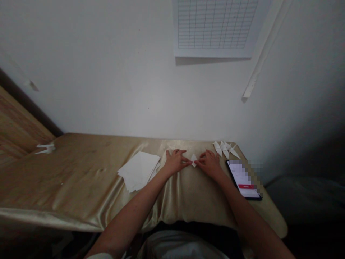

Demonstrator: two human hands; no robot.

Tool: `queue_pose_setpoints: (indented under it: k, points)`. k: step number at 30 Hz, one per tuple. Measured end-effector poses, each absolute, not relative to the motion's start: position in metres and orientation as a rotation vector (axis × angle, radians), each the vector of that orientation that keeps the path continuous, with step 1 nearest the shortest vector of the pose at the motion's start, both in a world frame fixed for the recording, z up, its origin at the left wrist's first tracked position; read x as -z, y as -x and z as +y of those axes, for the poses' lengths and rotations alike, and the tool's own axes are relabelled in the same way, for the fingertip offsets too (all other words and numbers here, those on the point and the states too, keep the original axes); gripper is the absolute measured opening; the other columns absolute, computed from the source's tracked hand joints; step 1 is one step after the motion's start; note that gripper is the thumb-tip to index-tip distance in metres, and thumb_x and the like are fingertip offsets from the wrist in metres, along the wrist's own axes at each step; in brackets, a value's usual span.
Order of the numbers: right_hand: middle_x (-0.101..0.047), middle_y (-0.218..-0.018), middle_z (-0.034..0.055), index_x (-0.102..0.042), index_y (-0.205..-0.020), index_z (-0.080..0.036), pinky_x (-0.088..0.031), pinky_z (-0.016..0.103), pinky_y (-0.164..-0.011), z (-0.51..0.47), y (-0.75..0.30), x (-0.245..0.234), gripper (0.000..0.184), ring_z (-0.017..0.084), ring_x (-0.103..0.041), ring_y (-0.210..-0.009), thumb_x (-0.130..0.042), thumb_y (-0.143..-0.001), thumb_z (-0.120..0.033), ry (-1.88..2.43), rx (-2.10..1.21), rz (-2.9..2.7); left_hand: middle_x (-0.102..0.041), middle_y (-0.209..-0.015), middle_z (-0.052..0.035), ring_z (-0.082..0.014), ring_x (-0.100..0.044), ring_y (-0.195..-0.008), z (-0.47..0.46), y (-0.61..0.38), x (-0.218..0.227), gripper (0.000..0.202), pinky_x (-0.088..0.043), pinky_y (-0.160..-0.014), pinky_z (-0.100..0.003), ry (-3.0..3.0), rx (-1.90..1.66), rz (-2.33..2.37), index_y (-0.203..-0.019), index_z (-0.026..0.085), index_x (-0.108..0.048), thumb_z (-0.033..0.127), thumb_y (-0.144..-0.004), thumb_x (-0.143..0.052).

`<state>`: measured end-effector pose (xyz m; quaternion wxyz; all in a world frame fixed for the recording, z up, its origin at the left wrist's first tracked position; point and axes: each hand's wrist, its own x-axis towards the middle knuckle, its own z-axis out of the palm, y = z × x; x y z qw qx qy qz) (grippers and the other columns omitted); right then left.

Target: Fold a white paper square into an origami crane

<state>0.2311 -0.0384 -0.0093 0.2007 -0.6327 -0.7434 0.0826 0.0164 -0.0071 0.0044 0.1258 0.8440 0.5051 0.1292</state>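
A small folded piece of white paper [194, 159] with a pointed lower end lies between my two hands, over the cloth. My left hand [176, 160] pinches its left side between thumb and finger, the other fingers raised. From the opposite side, my right hand [208, 162] grips its right edge with the fingertips. To the left of my left hand rests a stack of white paper sheets [140, 169]. Several folded paper cranes [225, 149] sit together beyond my right hand.
A gold satin cloth [81, 172] covers the table, wrinkled in places. A lit phone [242, 180] lies near the right edge. White clips [45, 148] or folded paper pieces rest at the far left. Behind stands a white wall [107, 72] with a printed grid sheet [215, 28].
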Motion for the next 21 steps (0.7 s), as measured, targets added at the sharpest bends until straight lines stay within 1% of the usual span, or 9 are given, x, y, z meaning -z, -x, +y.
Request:
queue_pose_setpoints:
  k: [2,6,9,12,15,18,21]
  points:
    - [-0.065,-0.123,0.0107,-0.080,-0.091,-0.028,-0.015,0.071,-0.116,-0.039,-0.227,0.008,0.026,0.036,-0.040,-0.140,-0.063,-0.093,-0.048,1.809,-0.219,-2.065,-0.053,-0.155,0.0007,-0.0398,-0.037,-0.146,-0.008,-0.015,-0.004,0.031,-0.006,-0.113,-0.083,-2.458,-0.369,1.470,-0.105,0.044,-0.080,0.063,-0.094,-0.059]
    - [-0.063,-0.124,0.0087,-0.079,-0.093,-0.029,-0.017,0.068,-0.115,-0.041,-0.224,0.007,0.022,0.034,-0.041,-0.138,-0.065,-0.092,-0.047,1.842,-0.230,-2.043,-0.054,-0.153,-0.0001,-0.0386,-0.038,-0.146,-0.008,-0.016,0.000,0.032,-0.007,-0.114,-0.082,-2.451,-0.400,1.471,-0.105,0.042,-0.081,0.063,-0.094,-0.059]
    - [-0.062,-0.124,0.0075,-0.079,-0.094,-0.031,-0.021,0.065,-0.113,-0.040,-0.224,0.013,0.020,0.033,-0.045,-0.132,-0.067,-0.090,-0.047,1.849,-0.248,-2.001,-0.055,-0.152,-0.0003,-0.0361,-0.040,-0.144,-0.008,-0.017,0.004,0.027,-0.007,-0.114,-0.082,-2.430,-0.458,1.455,-0.102,0.041,-0.081,0.059,-0.094,-0.062]
    - [-0.062,-0.124,0.0073,-0.079,-0.098,-0.032,-0.024,0.060,-0.111,-0.038,-0.223,0.020,0.018,0.033,-0.047,-0.128,-0.071,-0.088,-0.045,1.872,-0.218,-1.941,-0.054,-0.153,-0.0005,-0.0347,-0.039,-0.144,-0.006,-0.017,0.007,0.020,-0.007,-0.115,-0.081,-2.465,-0.500,1.401,-0.101,0.040,-0.081,0.052,-0.093,-0.067]
    - [-0.063,-0.122,0.0086,-0.078,-0.107,-0.032,-0.029,0.053,-0.109,-0.034,-0.224,0.026,0.023,0.031,-0.049,-0.124,-0.073,-0.087,-0.043,1.890,-0.150,-1.883,-0.052,-0.154,-0.0012,-0.0342,-0.039,-0.144,-0.006,-0.016,0.005,0.013,-0.006,-0.116,-0.079,-2.519,-0.506,1.345,-0.101,0.039,-0.081,0.044,-0.091,-0.073]
    - [-0.065,-0.122,0.0093,-0.079,-0.109,-0.031,-0.032,0.048,-0.106,-0.033,-0.226,0.029,0.022,0.029,-0.051,-0.120,-0.069,-0.091,-0.038,1.862,-0.097,-1.889,-0.051,-0.154,-0.0012,-0.0338,-0.038,-0.144,-0.007,-0.015,0.004,0.014,-0.009,-0.117,-0.078,-2.529,-0.496,1.311,-0.102,0.040,-0.081,0.041,-0.090,-0.075]
    - [-0.065,-0.121,0.0087,-0.081,-0.103,-0.031,-0.032,0.047,-0.107,-0.033,-0.226,0.030,0.020,0.029,-0.050,-0.120,-0.064,-0.095,-0.037,1.783,-0.101,-1.925,-0.050,-0.155,-0.0015,-0.0339,-0.038,-0.145,-0.008,-0.014,0.006,0.015,-0.011,-0.117,-0.077,-2.511,-0.496,1.330,-0.105,0.042,-0.080,0.042,-0.091,-0.074]
